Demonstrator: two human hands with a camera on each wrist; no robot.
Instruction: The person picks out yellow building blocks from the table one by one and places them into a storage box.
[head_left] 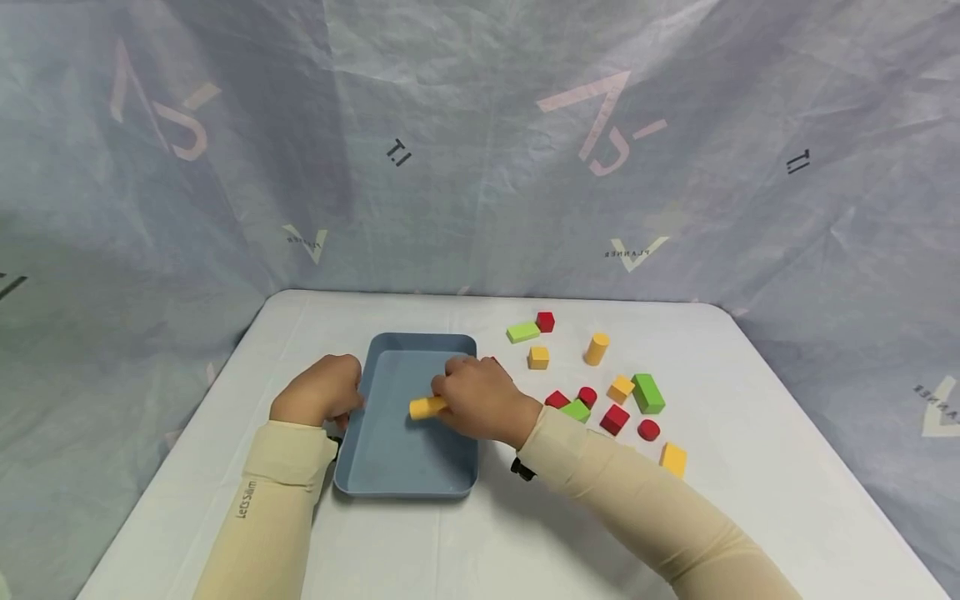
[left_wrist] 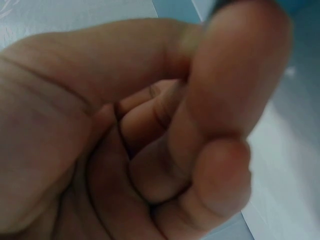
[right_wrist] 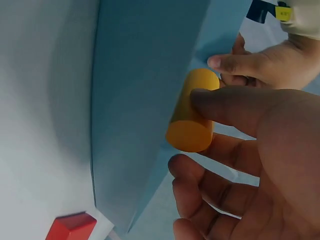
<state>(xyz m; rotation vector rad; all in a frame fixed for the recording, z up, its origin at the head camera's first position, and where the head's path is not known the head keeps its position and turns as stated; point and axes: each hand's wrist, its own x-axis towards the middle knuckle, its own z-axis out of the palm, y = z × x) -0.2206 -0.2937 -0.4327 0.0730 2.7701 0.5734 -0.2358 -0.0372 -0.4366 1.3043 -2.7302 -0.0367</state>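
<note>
A blue-grey rectangular tray point(head_left: 408, 462) lies on the left half of the white table. My left hand point(head_left: 322, 392) grips its left rim, the thumb over the inner side and the other fingers curled outside. In the left wrist view the left fingers point(left_wrist: 230, 75) fill the picture and mostly hide the rim. Above the tray, my right hand point(head_left: 483, 398) pinches a yellow cylinder point(head_left: 427, 407) between thumb and fingers. The right wrist view shows this cylinder point(right_wrist: 190, 135) with its flat end towards the camera. Inside the tray no block shows.
Right of the tray, several blocks lie scattered: an upright yellow cylinder point(head_left: 597, 349), a yellow cube point(head_left: 538, 358), a green block point(head_left: 648, 393), a red cube point(head_left: 615, 419), a red disc point(head_left: 648, 430). My right forearm point(head_left: 637, 492) crosses the table's front. A grey curtain point(head_left: 480, 208) hangs behind.
</note>
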